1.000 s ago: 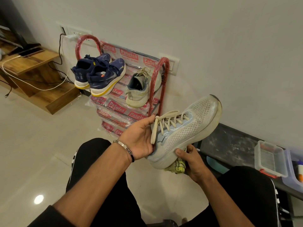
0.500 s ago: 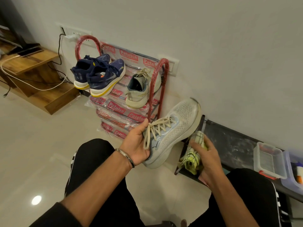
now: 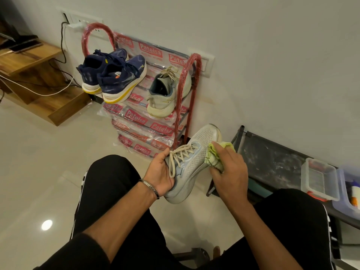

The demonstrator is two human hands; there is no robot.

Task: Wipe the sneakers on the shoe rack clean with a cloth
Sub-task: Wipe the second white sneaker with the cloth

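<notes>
Right hand (image 3: 229,172) presses crumpled cloth (image 3: 214,155) on mesh sneaker (image 3: 191,164).

My left hand (image 3: 160,173) cupped the pale sneaker (image 3: 191,164) from the heel side, thumb up by the laces. My right hand (image 3: 228,168) gripped the yellow-green cloth (image 3: 214,155), which bunched beneath my fingers, pressing it against the sneaker's side.
</notes>
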